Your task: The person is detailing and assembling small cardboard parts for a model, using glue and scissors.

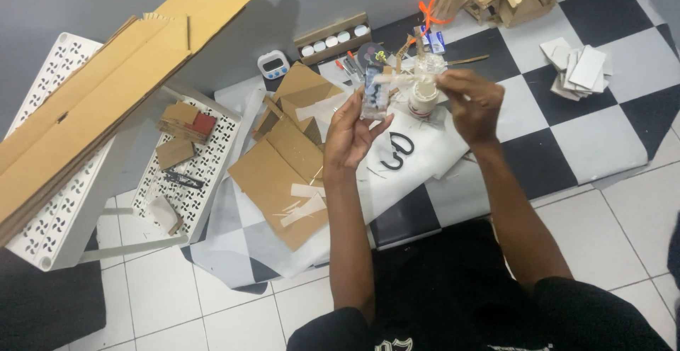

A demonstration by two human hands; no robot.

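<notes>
Black scissors lie near cardboard pieces (timer behind).

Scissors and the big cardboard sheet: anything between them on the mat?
In the head view, the left hand and its forearm cross between the black-handled scissors and the cardboard sheet, over white paper.

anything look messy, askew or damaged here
Nothing looks spilled. The long brown cardboard sheet lies tilted across the white perforated shelf, overhanging it. Torn brown cardboard pieces lie scattered on the white paper, by the black-handled scissors.
</notes>
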